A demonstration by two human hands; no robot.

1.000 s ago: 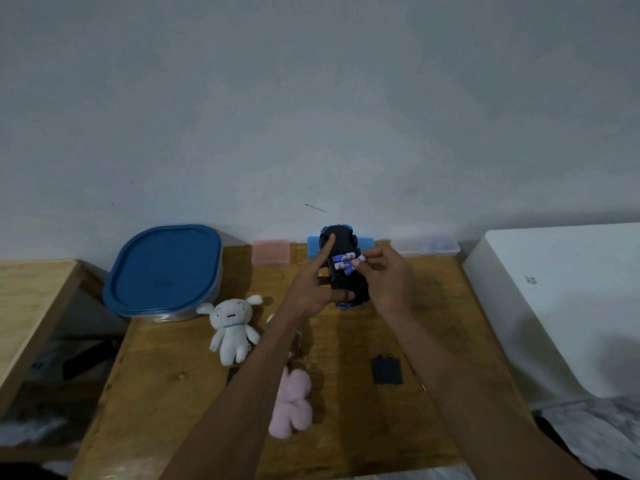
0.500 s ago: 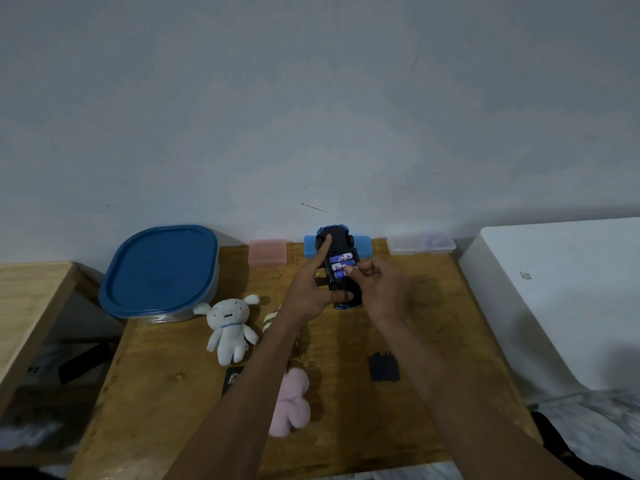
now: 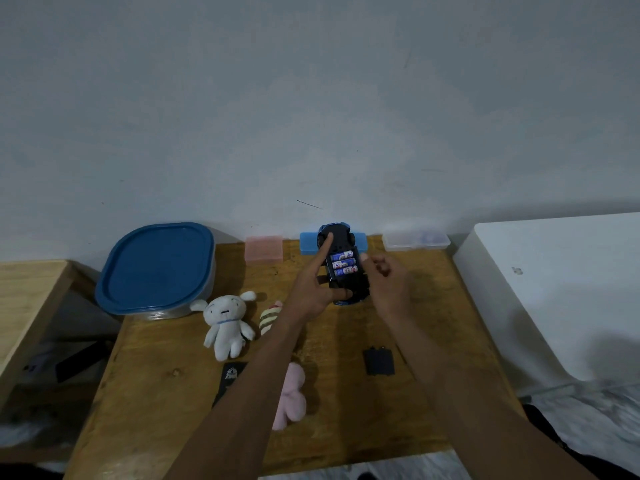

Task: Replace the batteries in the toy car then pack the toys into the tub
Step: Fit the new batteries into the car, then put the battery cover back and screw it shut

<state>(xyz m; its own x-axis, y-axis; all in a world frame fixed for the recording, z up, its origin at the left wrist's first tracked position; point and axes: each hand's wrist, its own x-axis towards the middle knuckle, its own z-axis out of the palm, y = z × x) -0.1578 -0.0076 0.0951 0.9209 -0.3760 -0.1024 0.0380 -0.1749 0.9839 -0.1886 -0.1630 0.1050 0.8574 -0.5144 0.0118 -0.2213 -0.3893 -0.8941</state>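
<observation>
Currently the toy car lies belly-up near the table's far edge, three batteries seated, bare wood nearer. The left hand grips it, forefinger extended; the right hand hovers just beside, loosely curled, empty.

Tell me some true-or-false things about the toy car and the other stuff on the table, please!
1. The upside-down blue toy car has three batteries in its open compartment. True.
2. The flat black battery cover is already on the car. False: it lies on the wooden table.
3. The round tub's blue lid is off. False: it is on.
4. The left hand holds the car. True.
5. The white plush bunny is inside the tub. False: it lies on the table.
</observation>
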